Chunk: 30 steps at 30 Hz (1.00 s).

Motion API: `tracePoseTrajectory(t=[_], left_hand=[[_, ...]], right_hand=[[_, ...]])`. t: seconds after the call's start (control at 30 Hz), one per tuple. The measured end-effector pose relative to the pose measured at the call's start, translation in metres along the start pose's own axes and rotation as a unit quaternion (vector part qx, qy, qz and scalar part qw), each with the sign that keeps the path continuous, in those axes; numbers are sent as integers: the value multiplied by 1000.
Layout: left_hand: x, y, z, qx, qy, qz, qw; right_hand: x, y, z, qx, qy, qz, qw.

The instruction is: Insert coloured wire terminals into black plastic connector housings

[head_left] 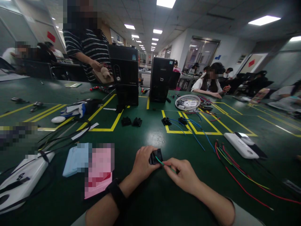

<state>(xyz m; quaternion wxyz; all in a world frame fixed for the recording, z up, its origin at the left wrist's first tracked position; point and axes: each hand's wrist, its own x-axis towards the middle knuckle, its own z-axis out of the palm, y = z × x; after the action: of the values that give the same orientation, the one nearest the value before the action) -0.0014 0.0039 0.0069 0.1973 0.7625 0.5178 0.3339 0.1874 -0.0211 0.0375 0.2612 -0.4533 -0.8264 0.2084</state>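
My left hand [142,163] is closed around a small black connector block [156,156] just above the green table [152,135]. My right hand [182,174] pinches a green wire [161,162] whose end meets the block. A black band sits on my left wrist. Both hands are near the front edge of the table, touching each other at the block.
Loose red, green and yellow wires [235,168] lie to the right, blue wires [190,128] and more black connectors [131,121] ahead. Two black computer towers [124,75] stand at the back beside a white basket [187,102]. A standing person in a striped shirt [87,47] faces the table; others sit nearby.
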Motion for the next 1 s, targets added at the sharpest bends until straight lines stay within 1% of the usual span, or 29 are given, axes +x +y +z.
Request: tracePoseTrajectory(t=[0.1,0.2,0.27,0.33,0.47,0.6,0.67,0.77,0.83,0.9,1.0], left_hand=[[0,0,0,2,1,-8,1000],[-1,1,0,6,-2,-13,1000],[-1,2,0,9,-1,-11,1000],[-1,2,0,15,0,-3,1000],[-1,3,1,22,3,4,1000],[-1,4,1,21,1,3,1000],[0,3,0,18,-1,3,1000],[-1,3,-1,14,-1,3,1000],[-1,2,-1,17,0,6,1000],[0,2,-1,22,0,9,1000],[0,2,-1,24,-3,10,1000]], right_hand=[[4,6,-12,-44,14,13,999],[3,7,-15,-52,12,18,998],[1,4,-11,-25,1,9,1000],[-1,-1,-4,24,-14,0,1000],[-6,-9,14,113,-29,9,993],[-7,-9,21,116,-41,-1,992],[-7,-6,17,87,-43,-20,995],[-3,1,2,13,-32,-48,998],[1,6,-10,-30,-21,-44,998],[4,10,-21,-54,-23,-34,998],[6,12,-29,-65,-30,-23,997]])
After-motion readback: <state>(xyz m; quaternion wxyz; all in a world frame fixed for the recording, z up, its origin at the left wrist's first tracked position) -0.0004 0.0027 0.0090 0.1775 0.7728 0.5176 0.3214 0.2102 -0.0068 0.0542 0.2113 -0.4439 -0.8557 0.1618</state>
